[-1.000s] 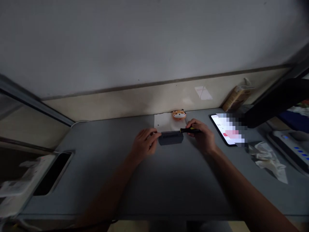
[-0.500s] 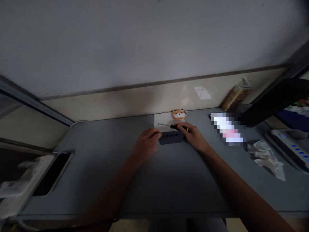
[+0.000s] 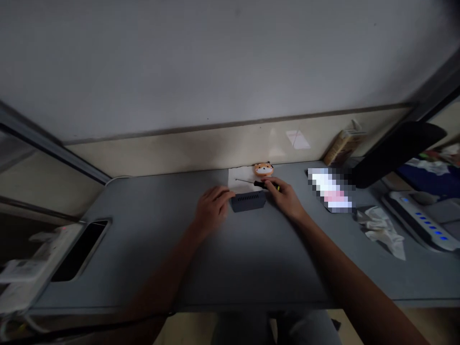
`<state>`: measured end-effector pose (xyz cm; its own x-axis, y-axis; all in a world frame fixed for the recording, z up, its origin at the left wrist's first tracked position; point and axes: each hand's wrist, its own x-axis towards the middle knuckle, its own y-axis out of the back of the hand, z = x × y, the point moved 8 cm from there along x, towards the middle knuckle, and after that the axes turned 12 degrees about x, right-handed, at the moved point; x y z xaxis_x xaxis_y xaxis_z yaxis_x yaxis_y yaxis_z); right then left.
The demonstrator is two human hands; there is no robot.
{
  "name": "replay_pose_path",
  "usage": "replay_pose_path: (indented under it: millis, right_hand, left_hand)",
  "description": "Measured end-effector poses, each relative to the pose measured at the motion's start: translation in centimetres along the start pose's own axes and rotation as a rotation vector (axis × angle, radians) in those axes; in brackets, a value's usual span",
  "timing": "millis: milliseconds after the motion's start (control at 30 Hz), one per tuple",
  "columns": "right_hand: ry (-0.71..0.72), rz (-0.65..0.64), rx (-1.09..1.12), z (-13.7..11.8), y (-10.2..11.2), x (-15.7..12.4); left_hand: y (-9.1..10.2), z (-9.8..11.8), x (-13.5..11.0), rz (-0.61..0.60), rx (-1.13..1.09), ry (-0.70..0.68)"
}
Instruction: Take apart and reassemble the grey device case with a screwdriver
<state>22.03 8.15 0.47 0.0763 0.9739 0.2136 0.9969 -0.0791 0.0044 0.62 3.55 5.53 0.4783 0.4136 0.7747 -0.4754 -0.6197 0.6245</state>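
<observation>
Screwdriver (image 3: pixel 264 184), light and stiff, best held by its handle, sits in the closed grip of the right hand (image 3: pixel 283 197), at 2 o'clock from a grey box (image 3: pixel 247 202) touched by the open left hand (image 3: pixel 213 208).

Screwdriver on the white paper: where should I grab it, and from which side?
Grip the screwdriver's black and yellow handle from the right, where your right hand is. The thin metal shaft points left over the white paper, so the thicker handle offers the better hold.
</observation>
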Motion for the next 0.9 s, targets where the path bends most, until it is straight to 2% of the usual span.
replay_pose_path:
  millis: [133,233,367,467,667,900]
  right_hand:
    - [-0.010,0.028,0.024,-0.5,0.1,-0.1]
    - [-0.043,0.105,0.072,-0.9,1.0,-0.3]
    - [-0.164,0.252,0.214,-0.4,2.9,-0.5]
    - [-0.129,0.371,0.346,-0.5,4.5,-0.3]
    - [-0.090,0.514,0.410,-0.6,7.2,-0.1]
    - [-0.085,0.472,0.325,-1.0,7.6,-0.2]
  left_hand:
    - [0.8,0.7,0.1,0.068,0.030,0.052]
    - [1.2,2.3,0.5,0.061,0.032,0.026]
    - [0.2,4.8,1.0,-0.080,0.006,-0.026]
    - [-0.9,5.8,0.9,-0.180,0.000,-0.060]
    - [-2.2,5.6,0.3,-0.229,-0.079,-0.115]
    - [-2.2,4.8,0.1,-0.236,-0.217,-0.127]
